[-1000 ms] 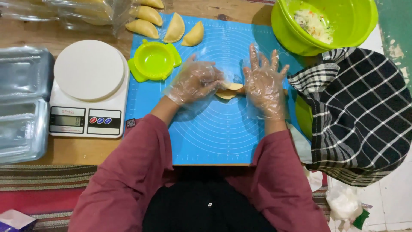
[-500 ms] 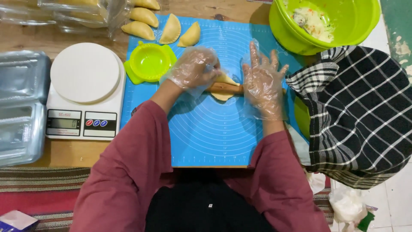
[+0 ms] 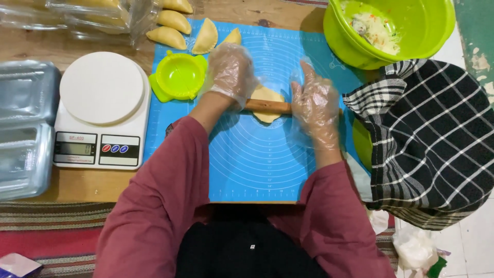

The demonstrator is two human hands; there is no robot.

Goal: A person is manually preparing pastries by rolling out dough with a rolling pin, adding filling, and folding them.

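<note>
A wooden rolling pin lies across a small flat piece of pale dough on the blue silicone mat. My left hand, in a clear plastic glove, presses on the pin's left end. My right hand, also gloved, rests flat on its right end with fingers spread. A lime-green dumpling press lies open just left of my left hand.
Folded filled pastries lie at the mat's far edge. A white kitchen scale stands left, beside clear plastic containers. A green bowl of shredded filling sits far right, a black checked cloth below it.
Both hands and the rolling pin have moved away from me over the dough, which looks flatter and wider than before.
</note>
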